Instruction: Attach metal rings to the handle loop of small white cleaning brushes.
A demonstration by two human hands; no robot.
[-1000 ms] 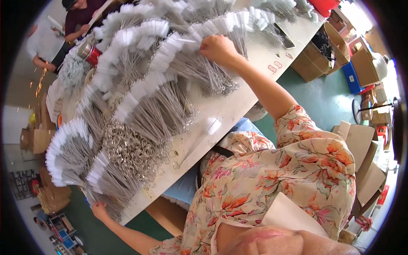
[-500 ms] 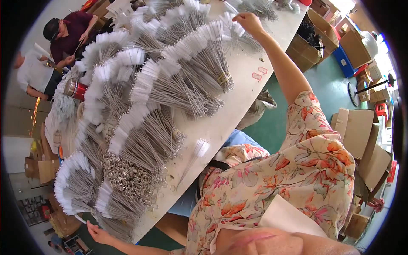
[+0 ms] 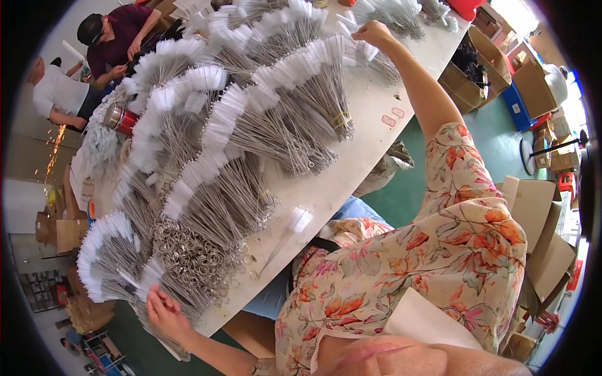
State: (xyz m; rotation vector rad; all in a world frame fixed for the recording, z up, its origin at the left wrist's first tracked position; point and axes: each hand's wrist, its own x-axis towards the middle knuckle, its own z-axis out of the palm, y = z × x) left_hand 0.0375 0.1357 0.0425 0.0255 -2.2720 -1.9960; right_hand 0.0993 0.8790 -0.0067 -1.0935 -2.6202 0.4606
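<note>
Bundles of thin wire-handled brushes [image 3: 235, 188] with white bristle heads and looped wire ends cover much of the pale table [image 3: 370, 147]. My left hand [image 3: 166, 315] is at the near left bundles, its fingers closed on a brush whose white bristles [image 3: 130, 279] stick out past the fingertips. At the far right, my right hand [image 3: 376, 34] is closed in a pinch beside more brushes; a white bristled tip shows by its fingers. A heap of metal rings [image 3: 191, 254] lies between bundles. A few loose brushes [image 3: 300, 220] rest near the table's front edge.
Across the table, a person in a dark cap [image 3: 119, 41] and another in white [image 3: 63, 94] work near orange sparks [image 3: 53, 153]. A red tin [image 3: 121, 119] stands among the bundles. Cardboard boxes [image 3: 461, 78] and a blue crate [image 3: 515, 103] stand on the green floor at right.
My left hand has moved up and right, from the bundle's outer edge to over the brush bundles. My right hand has shifted only slightly. The whole view has shifted a little.
</note>
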